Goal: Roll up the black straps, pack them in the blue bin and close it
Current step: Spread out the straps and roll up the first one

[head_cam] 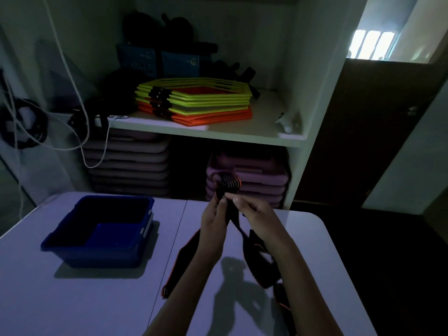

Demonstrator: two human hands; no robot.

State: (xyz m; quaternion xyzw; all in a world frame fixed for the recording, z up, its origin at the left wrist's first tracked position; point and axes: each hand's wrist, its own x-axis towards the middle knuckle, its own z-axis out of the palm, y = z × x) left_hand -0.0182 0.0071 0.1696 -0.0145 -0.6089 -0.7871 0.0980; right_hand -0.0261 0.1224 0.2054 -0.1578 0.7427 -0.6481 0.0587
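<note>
Trailing across the lower centre of the frame, the loose tails of the black woven straps with orange edging (260,263) lie limp on the pale folding table (72,299). They look soft, light and floppy, and are probably best held at the roll's rim so the turns cannot spring loose. Just above, the left hand (214,218) and right hand (247,209) both pinch the base of the part-wound coil (226,184), raised off the table at centre. The open blue plastic bin (97,246) sits well apart at centre left — its inside is dark, and no lid shows. Dim light hides the fingertips and the strap count.
</note>
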